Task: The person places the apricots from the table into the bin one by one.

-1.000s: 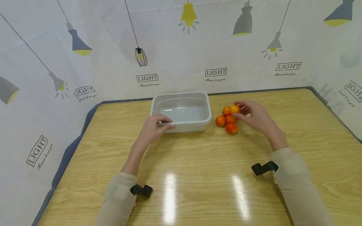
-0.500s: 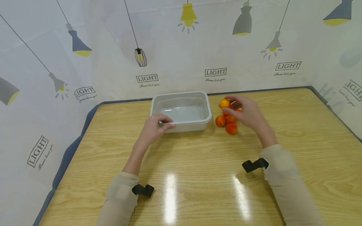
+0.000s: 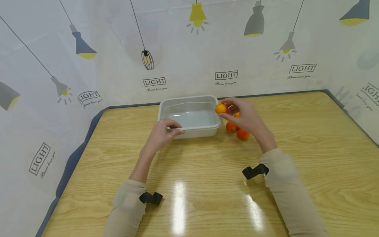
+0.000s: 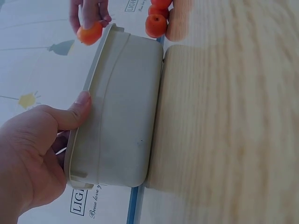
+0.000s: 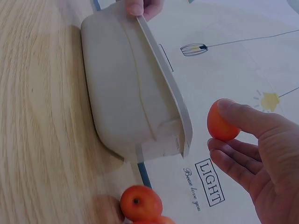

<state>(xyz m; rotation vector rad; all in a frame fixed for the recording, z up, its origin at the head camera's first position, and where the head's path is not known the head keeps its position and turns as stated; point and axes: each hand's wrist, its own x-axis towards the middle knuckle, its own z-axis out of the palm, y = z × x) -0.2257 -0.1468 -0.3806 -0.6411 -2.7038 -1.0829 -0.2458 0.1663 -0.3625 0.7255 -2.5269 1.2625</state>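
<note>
A pale grey-white rectangular plastic tub (image 3: 196, 133) stands on the table against the back edge. My left hand (image 3: 164, 133) grips its near rim at the left, with the thumb outside, as the left wrist view shows. My right hand (image 3: 245, 115) pinches a small round orange-red fruit (image 3: 221, 108) between thumb and fingertips, held up at the tub's right rim. In the right wrist view this fruit (image 5: 223, 120) hangs apart from the tub wall. Several more orange-red fruits (image 3: 242, 134) lie on the table right of the tub, partly hidden by my right hand.
The wooden table (image 3: 207, 184) reaches forward to a white backdrop cloth (image 3: 189, 59) printed with lamps and the word LIGHT. Each wrist carries a black camera mount (image 3: 255, 171). The loose fruits sit close beside the tub's right end.
My right hand has lifted one fruit off the cluster and carried it left to the tub's right rim. My left hand stays on the near rim, and the tub has not moved.
</note>
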